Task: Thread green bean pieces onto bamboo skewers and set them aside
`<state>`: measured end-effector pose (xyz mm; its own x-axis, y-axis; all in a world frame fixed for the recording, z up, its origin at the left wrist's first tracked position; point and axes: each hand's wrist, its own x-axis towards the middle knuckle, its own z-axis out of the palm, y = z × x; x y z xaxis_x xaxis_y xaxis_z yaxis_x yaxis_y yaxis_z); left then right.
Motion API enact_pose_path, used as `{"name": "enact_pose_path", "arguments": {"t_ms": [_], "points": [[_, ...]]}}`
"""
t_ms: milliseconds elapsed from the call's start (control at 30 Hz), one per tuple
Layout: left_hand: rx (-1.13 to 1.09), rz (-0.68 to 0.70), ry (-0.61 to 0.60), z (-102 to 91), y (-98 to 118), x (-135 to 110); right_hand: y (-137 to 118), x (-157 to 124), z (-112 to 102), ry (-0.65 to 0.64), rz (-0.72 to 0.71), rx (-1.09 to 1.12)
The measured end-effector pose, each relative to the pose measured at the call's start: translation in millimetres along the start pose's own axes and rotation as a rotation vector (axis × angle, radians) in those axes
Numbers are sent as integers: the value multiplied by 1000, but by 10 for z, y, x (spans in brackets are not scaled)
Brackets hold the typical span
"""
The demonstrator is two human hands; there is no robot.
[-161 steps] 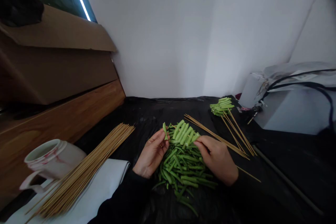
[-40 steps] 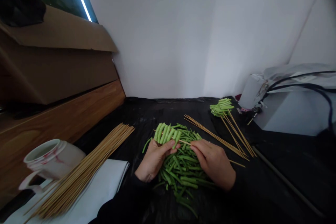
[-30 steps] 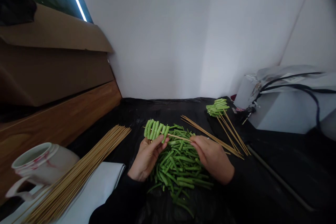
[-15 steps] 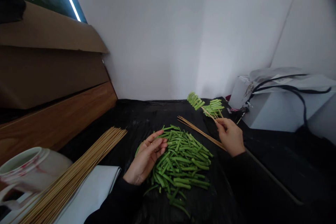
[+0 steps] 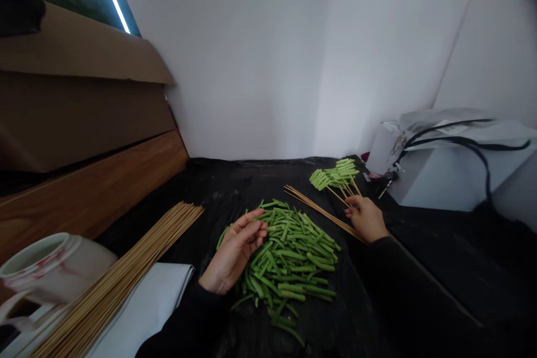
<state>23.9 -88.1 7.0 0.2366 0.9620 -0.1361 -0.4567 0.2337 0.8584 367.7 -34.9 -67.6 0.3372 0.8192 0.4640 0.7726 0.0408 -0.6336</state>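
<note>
My right hand [image 5: 366,220] pinches the bare end of a skewer of green bean pieces [image 5: 320,179]. Its bean end rests low at the back right, against other bean skewers [image 5: 346,168] lying there. Below and left of that hand, several loose bamboo skewers [image 5: 312,207] lie slantwise on the black plastic sheet. My left hand [image 5: 233,249] hovers at the left edge of a heap of cut green beans [image 5: 293,260]. Its fingers are loosely bent and apart from the palm, and I see nothing held in them.
A thick bundle of bamboo skewers [image 5: 138,268] lies at left over a folded white sheet [image 5: 157,293], beside a mug [image 5: 79,263]. Behind are a wooden board [image 5: 138,165] and a cardboard box [image 5: 84,103]. A white box [image 5: 444,173] with black cables stands at right.
My right hand has lowered the bean skewer from the air onto the spot beside the other bean skewers. My left hand has hardly moved.
</note>
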Motion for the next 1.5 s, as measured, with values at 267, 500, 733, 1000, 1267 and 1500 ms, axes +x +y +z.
{"name": "enact_pose_path", "arguments": {"t_ms": [267, 500, 733, 1000, 1267, 1500], "points": [[-8, -10, 1, 7, -1, -7, 37, 16, 25, 58, -106, -113], [0, -10, 1, 8, -5, -10, -102, -4, 1, 45, -271, -219], [8, -11, -3, 8, -17, -4, -412, -193, 33, -148, -414, -341], [12, -16, 8, 23, -12, -15, -478, -272, 58, -266, -332, -499], [7, -24, 11, 30, -17, -18, -519, -258, 29, -268, -221, -509], [10, -23, 13, 36, -19, -20, -516, -274, 49, -305, -218, -499]]}}
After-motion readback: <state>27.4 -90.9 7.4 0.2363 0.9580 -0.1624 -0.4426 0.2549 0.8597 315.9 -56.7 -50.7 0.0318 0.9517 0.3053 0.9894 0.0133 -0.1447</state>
